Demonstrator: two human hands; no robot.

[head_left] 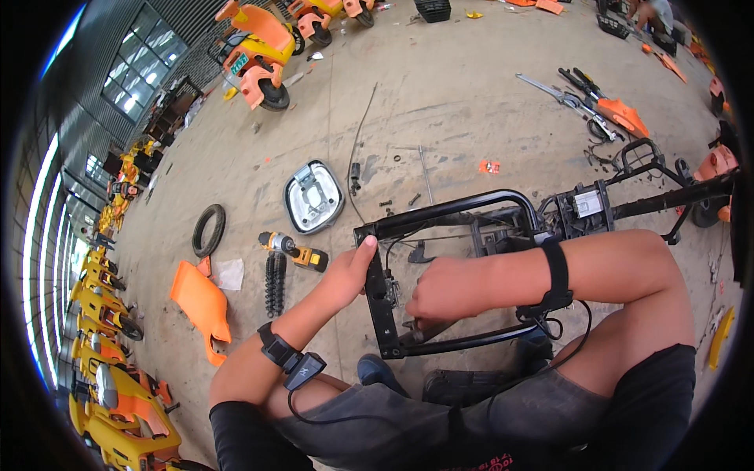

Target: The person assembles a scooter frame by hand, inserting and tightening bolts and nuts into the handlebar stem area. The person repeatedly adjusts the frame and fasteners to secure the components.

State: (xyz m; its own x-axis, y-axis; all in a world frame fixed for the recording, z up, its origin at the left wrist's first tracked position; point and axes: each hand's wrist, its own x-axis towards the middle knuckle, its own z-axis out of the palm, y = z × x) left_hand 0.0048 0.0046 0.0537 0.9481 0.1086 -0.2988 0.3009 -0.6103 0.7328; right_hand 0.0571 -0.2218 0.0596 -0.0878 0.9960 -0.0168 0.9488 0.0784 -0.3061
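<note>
While the left hand [352,276] grips the upper corner of the end bar, thumb laid on top and fingers mostly hidden, the right hand [441,292] is curled into a loose fist just inside the black tubular metal frame [440,210]. Whether that fist closes on anything cannot be told, as its fingertips are turned away. The frame lies across the centre of the picture, its squared end toward the left and its other end running to the right edge. Each wrist wears a black strap, and the left strap [274,345] carries a small black box [305,370].

Left of centre, a yellow-and-black power drill [310,257] lies beside a black coil-spring shock absorber [274,286]. Above them sits a rounded silver shell with a dark rim [302,206]. Farther left are a black rubber tyre [198,235], a crumpled white sheet [228,275] and a bright orange moulded plastic panel [200,302]. At the upper left stands an orange-and-yellow scooter [271,35]; more yellow scooters [102,302] line the left edge. Toward the upper right, an orange plastic piece [624,118] lies among metal parts on the grey concrete floor [314,118].
</note>
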